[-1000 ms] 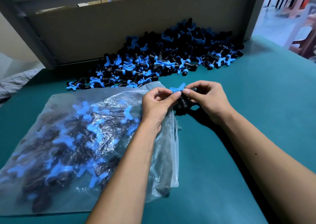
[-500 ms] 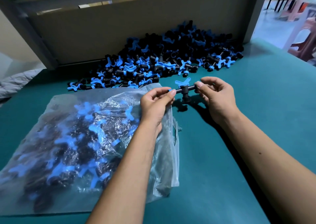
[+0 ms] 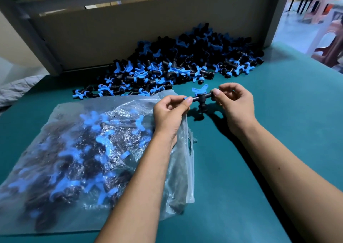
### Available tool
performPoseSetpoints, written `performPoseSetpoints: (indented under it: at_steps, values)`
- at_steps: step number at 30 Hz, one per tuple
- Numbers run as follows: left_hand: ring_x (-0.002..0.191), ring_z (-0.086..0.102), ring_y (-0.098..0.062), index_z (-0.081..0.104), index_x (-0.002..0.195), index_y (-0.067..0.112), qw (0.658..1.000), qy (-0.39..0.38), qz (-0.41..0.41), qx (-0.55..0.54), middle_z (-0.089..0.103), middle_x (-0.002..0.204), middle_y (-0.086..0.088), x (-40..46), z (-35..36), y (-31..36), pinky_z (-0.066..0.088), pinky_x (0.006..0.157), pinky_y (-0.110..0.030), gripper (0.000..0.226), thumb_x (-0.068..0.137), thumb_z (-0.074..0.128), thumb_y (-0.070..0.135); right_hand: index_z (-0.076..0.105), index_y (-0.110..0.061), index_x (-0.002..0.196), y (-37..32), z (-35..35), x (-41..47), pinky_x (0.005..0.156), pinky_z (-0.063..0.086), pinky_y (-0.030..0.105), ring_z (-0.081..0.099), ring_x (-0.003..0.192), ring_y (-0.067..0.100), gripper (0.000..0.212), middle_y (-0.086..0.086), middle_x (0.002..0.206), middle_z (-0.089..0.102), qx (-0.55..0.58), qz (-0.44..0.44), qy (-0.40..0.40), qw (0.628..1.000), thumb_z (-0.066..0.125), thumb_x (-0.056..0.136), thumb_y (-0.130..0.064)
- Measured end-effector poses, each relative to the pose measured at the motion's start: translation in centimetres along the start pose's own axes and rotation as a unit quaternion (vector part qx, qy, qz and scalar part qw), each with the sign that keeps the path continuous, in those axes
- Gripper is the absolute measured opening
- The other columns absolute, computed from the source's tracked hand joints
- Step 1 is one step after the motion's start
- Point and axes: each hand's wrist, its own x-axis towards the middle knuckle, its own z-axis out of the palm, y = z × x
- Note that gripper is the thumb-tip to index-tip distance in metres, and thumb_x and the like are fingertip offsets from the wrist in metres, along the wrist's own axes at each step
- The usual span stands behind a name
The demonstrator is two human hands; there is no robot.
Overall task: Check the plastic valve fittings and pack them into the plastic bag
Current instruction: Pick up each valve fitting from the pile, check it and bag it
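A black valve fitting (image 3: 201, 99) with a blue butterfly handle is held level a little above the green table, one end in each hand. My left hand (image 3: 171, 113) pinches its left end and my right hand (image 3: 234, 104) pinches its right end. A clear plastic bag (image 3: 89, 157), holding several black and blue fittings, lies flat at the left under my left wrist, its mouth toward the hands. A large pile of loose fittings (image 3: 178, 68) lies behind, against the back board.
The green table (image 3: 278, 123) stretches to the right and front. A grey board and frame (image 3: 130, 31) wall off the back. Pink plastic stools (image 3: 326, 44) stand beyond the table's right edge. A grey cloth (image 3: 16, 88) lies off the left edge.
The two hands have drawn apart from a close huddle. The fitting has come out from between the fingers and is now stretched level between both hands.
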Motion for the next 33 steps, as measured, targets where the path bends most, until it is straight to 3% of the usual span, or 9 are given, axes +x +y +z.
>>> performPoseSetpoints:
  at_steps: [4, 10, 13, 15, 18, 20, 26, 31, 33]
  values:
    - [0.068, 0.064, -0.016, 0.07, 0.09, 0.0, 0.997, 0.072, 0.023, -0.021, 0.071, 0.074, -0.008, -0.2, 0.3, 0.2, 0.055, 0.063, -0.023, 0.017, 0.084, 0.084, 0.008, 0.063, -0.012, 0.101, 0.1, 0.8, -0.8, 0.069, 0.062, 0.042, 0.07, 0.084, 0.031, 0.029, 0.012, 0.097, 0.07, -0.139, -0.062, -0.059, 0.987, 0.083, 0.084, -0.023]
    - [0.067, 0.064, -0.019, 0.069, 0.083, 0.002, 0.996, 0.062, 0.066, 0.013, 0.072, 0.075, -0.014, -0.5, 1.4, 0.5, 0.055, 0.071, -0.033, 0.021, 0.085, 0.085, 0.014, 0.068, -0.013, 0.1, -0.2, 1.3, -1.3, 0.067, 0.055, 0.019, 0.071, 0.076, 0.013, 0.025, 0.002, 0.089, 0.073, -0.215, -0.135, -0.139, 0.957, 0.084, 0.082, -0.017]
    - [0.069, 0.064, -0.018, 0.065, 0.074, 0.011, 0.981, 0.068, 0.129, 0.128, 0.073, 0.075, -0.008, -0.8, 1.7, 0.6, 0.056, 0.074, -0.039, 0.03, 0.089, 0.08, 0.032, 0.071, -0.005, 0.099, -0.7, 1.2, -1.3, 0.059, 0.058, 0.03, 0.069, 0.064, 0.023, 0.011, 0.017, 0.082, 0.072, -0.061, -0.003, -0.131, 0.99, 0.07, 0.095, -0.014]
    - [0.072, 0.064, -0.014, 0.063, 0.077, 0.017, 0.945, 0.081, 0.166, 0.271, 0.069, 0.074, 0.004, -0.9, 1.5, 0.8, 0.055, 0.075, -0.04, 0.034, 0.087, 0.079, 0.045, 0.068, -0.002, 0.101, -1.2, 1.0, -0.9, 0.055, 0.054, 0.022, 0.065, 0.059, 0.017, 0.018, 0.015, 0.078, 0.072, 0.062, 0.094, -0.101, 0.988, 0.06, 0.101, -0.018]
    - [0.092, 0.059, -0.02, 0.055, 0.093, 0.024, 0.84, 0.066, 0.162, 0.514, 0.062, 0.095, 0.004, -1.0, 0.9, 0.9, 0.05, 0.079, -0.038, 0.039, 0.078, 0.084, 0.045, 0.06, -0.004, 0.096, -1.8, 0.2, -0.2, 0.044, 0.043, 0.012, 0.055, 0.05, 0.008, 0.027, 0.01, 0.072, 0.067, 0.247, 0.227, -0.033, 0.942, 0.052, 0.105, -0.029]
    - [0.094, 0.055, -0.023, 0.049, 0.096, 0.026, 0.81, 0.055, 0.136, 0.568, 0.057, 0.101, 0.002, -1.0, 0.8, 0.8, 0.044, 0.073, -0.034, 0.04, 0.079, 0.084, 0.034, 0.059, -0.006, 0.094, -1.8, -0.1, 0.0, 0.039, 0.039, 0.011, 0.052, 0.047, 0.006, 0.029, 0.008, 0.072, 0.061, 0.308, 0.263, -0.013, 0.914, 0.051, 0.105, -0.031]
    - [0.079, 0.061, -0.025, 0.055, 0.093, 0.018, 0.828, 0.061, 0.099, 0.548, 0.066, 0.09, -0.003, -1.0, 0.2, 1.3, 0.042, 0.063, -0.03, 0.019, 0.081, 0.065, 0.007, 0.059, -0.006, 0.099, -1.7, 0.0, -0.1, 0.044, 0.044, 0.012, 0.055, 0.054, 0.008, 0.023, 0.011, 0.078, 0.064, 0.303, 0.261, -0.026, 0.916, 0.057, 0.102, -0.029]
    - [0.058, 0.058, 0.002, 0.068, 0.084, 0.018, 0.925, 0.127, 0.1, 0.345, 0.067, 0.072, 0.007, -1.2, 0.2, 3.0, 0.036, 0.046, -0.008, 0.012, 0.079, 0.069, 0.007, 0.07, -0.016, 0.099, -1.1, 0.0, -0.5, 0.053, 0.048, 0.019, 0.062, 0.065, 0.014, 0.014, 0.014, 0.097, 0.068, 0.19, 0.153, -0.13, 0.961, 0.071, 0.088, -0.008]
    - [0.058, 0.056, -0.001, 0.069, 0.083, 0.015, 0.942, 0.154, 0.134, 0.268, 0.069, 0.073, 0.003, -1.1, 0.4, 4.2, 0.043, 0.053, -0.016, 0.011, 0.078, 0.068, 0.005, 0.075, -0.018, 0.095, -1.1, 0.4, -1.0, 0.055, 0.05, 0.021, 0.063, 0.067, 0.015, 0.022, 0.012, 0.099, 0.066, 0.113, 0.114, -0.183, 0.97, 0.077, 0.078, -0.004]
